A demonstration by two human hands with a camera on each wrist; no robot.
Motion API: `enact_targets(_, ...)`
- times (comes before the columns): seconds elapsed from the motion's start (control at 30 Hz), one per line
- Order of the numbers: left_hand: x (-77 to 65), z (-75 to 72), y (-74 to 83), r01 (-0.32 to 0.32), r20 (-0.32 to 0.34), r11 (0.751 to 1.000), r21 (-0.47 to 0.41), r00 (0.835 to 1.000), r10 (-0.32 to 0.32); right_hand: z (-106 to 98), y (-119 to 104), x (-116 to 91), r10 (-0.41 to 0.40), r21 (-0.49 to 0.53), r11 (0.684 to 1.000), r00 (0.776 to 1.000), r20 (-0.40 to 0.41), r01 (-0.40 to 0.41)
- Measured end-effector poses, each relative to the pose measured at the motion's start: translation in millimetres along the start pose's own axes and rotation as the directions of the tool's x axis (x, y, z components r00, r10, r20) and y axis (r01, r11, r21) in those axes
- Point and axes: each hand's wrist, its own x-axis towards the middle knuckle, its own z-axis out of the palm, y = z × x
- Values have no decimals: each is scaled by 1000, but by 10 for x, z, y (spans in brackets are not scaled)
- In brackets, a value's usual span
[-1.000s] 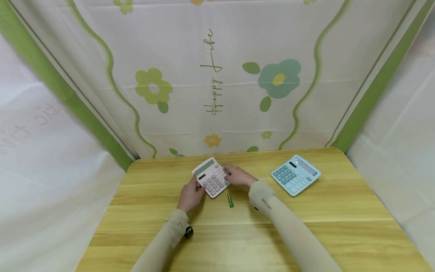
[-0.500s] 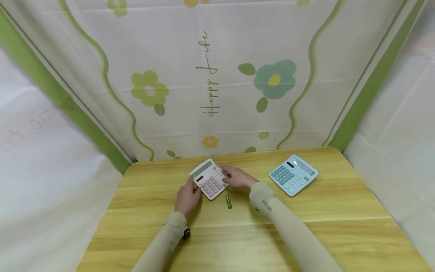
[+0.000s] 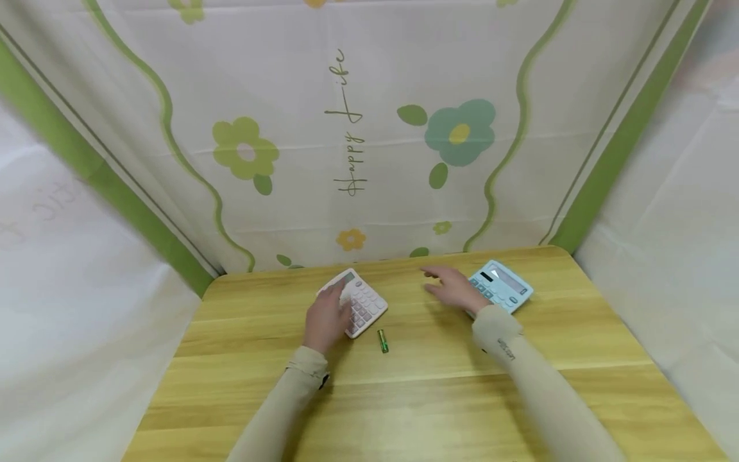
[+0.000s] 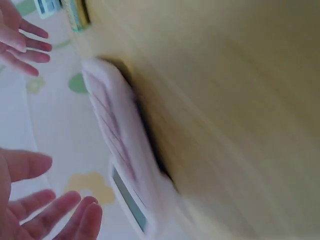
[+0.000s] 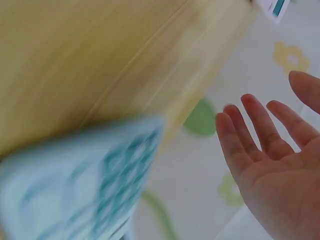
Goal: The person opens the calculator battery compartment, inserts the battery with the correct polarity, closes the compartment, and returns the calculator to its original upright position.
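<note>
A pale pink calculator [image 3: 367, 301] lies face up on the wooden table, left of the middle. My left hand [image 3: 326, 319] is raised over its left side, covering part of the screen and keys in the head view. Its fingers are spread and apart from the calculator in the left wrist view. My right hand [image 3: 454, 289] hovers left of a light blue calculator [image 3: 508, 287], its wrist overlapping that calculator's near corner. In the right wrist view the right hand's fingers [image 5: 260, 120] are extended, with nothing held. A green battery [image 3: 383, 341] lies just in front of the pink calculator.
The wooden table [image 3: 404, 404] ends at the back against a white curtain [image 3: 300, 212] printed with flowers. White cloth also hangs on both sides.
Both hands have let go of the pink calculator. My right hand has moved right to the blue calculator; my left has lifted over the pink one. The view has shifted slightly.
</note>
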Motion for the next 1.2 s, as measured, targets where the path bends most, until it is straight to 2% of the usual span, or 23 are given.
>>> enact_targets(0.1, 54, 104, 192, -113, 56, 993, -14, 992, 114, -188, 185, -154, 26, -12, 1000, 998, -48, -26)
enact_targets(0.2, 100, 242, 420, -199, 134, 980, -1, 971, 197, -361, 364, -296, 39, -31, 999, 995, -96, -42)
enact_targets(0.37, 177, 498, 831, -295, 270, 955, 8, 921, 282, -593, 638, -483, 79, -79, 992, 980, -181, -94)
enact_targets(0.47, 220, 660, 1075, -350, 346, 937, -3, 879, 330, -692, 827, -585, 111, -90, 987, 965, -237, -136)
enact_targets(0.6, 260, 854, 1334, -388, 438, 921, -26, 824, 360, -781, 1032, -708, 142, -115, 976, 945, -294, -183)
enact_targets(0.73, 304, 1005, 1494, -369, 503, 927, -63, 791, 349, -834, 1151, -815, 215, -137, 954, 928, -305, -266)
enact_targets(0.8, 335, 1070, 1535, -313, 526, 943, -113, 786, 325, -845, 1195, -853, 257, -129, 944, 921, -291, -304)
enact_targets(0.97, 429, 1193, 1590, -164, 557, 971, -173, 797, 234, -834, 1273, -888, 320, -95, 932, 917, -240, -350)
enact_targets(1.07, 466, 1223, 1613, -154, 567, 979, -133, 798, 203, -827, 1305, -882, 331, -67, 933, 915, -232, -354)
enact_targets(1.2, 486, 1226, 1635, -172, 566, 981, -95, 801, 195, -830, 1312, -868, 346, -12, 934, 913, -218, -357)
